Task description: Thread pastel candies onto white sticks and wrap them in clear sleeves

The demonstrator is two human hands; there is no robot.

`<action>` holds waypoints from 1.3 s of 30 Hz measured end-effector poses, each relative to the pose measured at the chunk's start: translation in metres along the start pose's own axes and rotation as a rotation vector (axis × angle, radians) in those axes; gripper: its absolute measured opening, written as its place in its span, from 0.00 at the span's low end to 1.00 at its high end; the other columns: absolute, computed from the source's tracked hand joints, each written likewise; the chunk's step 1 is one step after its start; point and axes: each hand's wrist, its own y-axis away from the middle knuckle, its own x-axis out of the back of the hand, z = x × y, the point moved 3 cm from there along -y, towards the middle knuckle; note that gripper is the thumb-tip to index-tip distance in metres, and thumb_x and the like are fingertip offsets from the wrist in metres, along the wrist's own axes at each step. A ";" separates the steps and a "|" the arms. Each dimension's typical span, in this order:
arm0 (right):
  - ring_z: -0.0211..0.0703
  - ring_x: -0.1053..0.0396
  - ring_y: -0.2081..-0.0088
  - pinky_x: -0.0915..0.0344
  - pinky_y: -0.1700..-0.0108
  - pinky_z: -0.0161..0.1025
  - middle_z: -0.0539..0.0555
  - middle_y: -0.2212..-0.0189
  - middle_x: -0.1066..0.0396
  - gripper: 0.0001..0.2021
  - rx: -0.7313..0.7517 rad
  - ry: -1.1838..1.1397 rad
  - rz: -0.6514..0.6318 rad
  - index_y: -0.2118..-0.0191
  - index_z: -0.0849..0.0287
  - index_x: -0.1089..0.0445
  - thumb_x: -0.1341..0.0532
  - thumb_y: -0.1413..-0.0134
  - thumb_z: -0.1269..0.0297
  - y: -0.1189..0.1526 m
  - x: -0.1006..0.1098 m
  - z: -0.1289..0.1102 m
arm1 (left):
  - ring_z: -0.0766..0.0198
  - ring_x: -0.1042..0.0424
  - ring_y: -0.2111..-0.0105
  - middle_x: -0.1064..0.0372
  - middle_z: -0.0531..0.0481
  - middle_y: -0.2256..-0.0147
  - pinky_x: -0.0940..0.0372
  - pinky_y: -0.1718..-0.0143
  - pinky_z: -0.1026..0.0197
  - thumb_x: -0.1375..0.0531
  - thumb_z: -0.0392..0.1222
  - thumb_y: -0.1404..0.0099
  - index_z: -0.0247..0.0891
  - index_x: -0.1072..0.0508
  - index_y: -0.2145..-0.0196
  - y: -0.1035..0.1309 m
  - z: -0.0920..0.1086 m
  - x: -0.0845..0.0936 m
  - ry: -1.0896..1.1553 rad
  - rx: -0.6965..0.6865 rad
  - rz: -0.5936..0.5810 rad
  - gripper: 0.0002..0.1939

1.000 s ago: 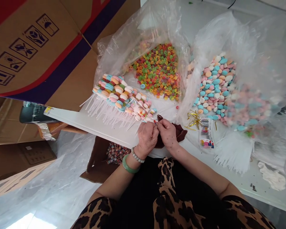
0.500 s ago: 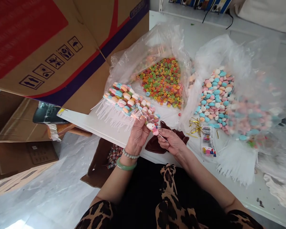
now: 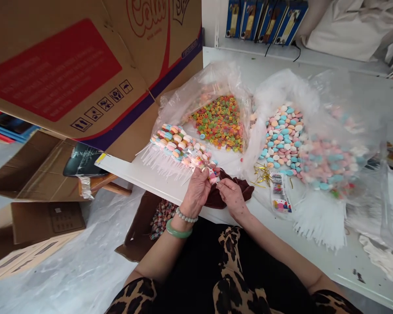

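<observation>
Clamping the wrapped candy [image 3: 213, 176], left hand [image 3: 196, 189] steadies; right hand [image 3: 232, 195] pinches its base — stick now hidden, wrapping seemingly nearly done.

left forearm [image 3: 153, 257] angled toward one o'clock, left hand [image 3: 197, 189] curled, right hand [image 3: 232, 197] at its three o'clock, fingers [image 3: 224, 185] pinched

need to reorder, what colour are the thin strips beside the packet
The strips are gold, clearest in the head view.
</observation>
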 end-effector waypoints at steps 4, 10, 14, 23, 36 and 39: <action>0.29 0.54 0.84 0.58 0.83 0.31 0.41 0.86 0.48 0.13 0.004 -0.166 0.023 0.75 0.58 0.34 0.35 0.56 0.54 0.003 -0.007 -0.009 | 0.68 0.25 0.66 0.28 0.52 0.66 0.33 0.61 0.66 0.30 0.41 0.45 0.37 0.29 0.61 0.007 -0.008 -0.009 0.024 0.010 -0.008 0.17; 0.25 0.57 0.85 0.64 0.86 0.28 0.42 0.84 0.44 0.15 -0.118 -0.382 0.023 0.75 0.59 0.34 0.32 0.64 0.56 0.007 0.002 -0.021 | 0.61 0.24 0.62 0.25 0.48 0.65 0.31 0.56 0.59 0.31 0.45 0.44 0.35 0.28 0.66 0.014 -0.011 -0.012 0.002 0.095 -0.040 0.14; 0.26 0.59 0.86 0.64 0.85 0.29 0.39 0.87 0.49 0.14 -0.173 -0.319 -0.085 0.75 0.58 0.35 0.33 0.63 0.55 0.011 0.007 -0.021 | 0.56 0.24 0.62 0.25 0.47 0.66 0.30 0.61 0.57 0.31 0.49 0.45 0.36 0.27 0.64 0.011 -0.006 -0.005 -0.061 0.130 0.014 0.17; 0.40 0.36 0.72 0.42 0.67 0.36 0.49 0.77 0.33 0.09 0.356 0.609 0.084 0.73 0.54 0.32 0.44 0.46 0.59 0.024 0.025 -0.029 | 0.65 0.26 0.69 0.28 0.52 0.71 0.31 0.58 0.58 0.31 0.48 0.46 0.35 0.28 0.70 0.018 0.003 -0.012 -0.279 -0.074 0.123 0.14; 0.25 0.56 0.87 0.63 0.84 0.29 0.41 0.88 0.45 0.12 -0.122 -0.316 -0.239 0.73 0.60 0.32 0.32 0.59 0.59 0.016 0.018 -0.026 | 0.65 0.30 0.71 0.29 0.54 0.75 0.35 0.64 0.62 0.37 0.46 0.42 0.38 0.26 0.74 0.027 0.006 -0.005 -0.853 -0.378 0.142 0.09; 0.24 0.56 0.87 0.63 0.84 0.28 0.41 0.88 0.45 0.12 -0.158 -0.357 -0.251 0.74 0.61 0.32 0.32 0.61 0.60 0.017 0.018 -0.027 | 0.63 0.28 0.68 0.25 0.51 0.71 0.35 0.62 0.62 0.39 0.47 0.39 0.40 0.23 0.69 0.031 0.011 -0.003 -1.129 -0.533 0.159 0.09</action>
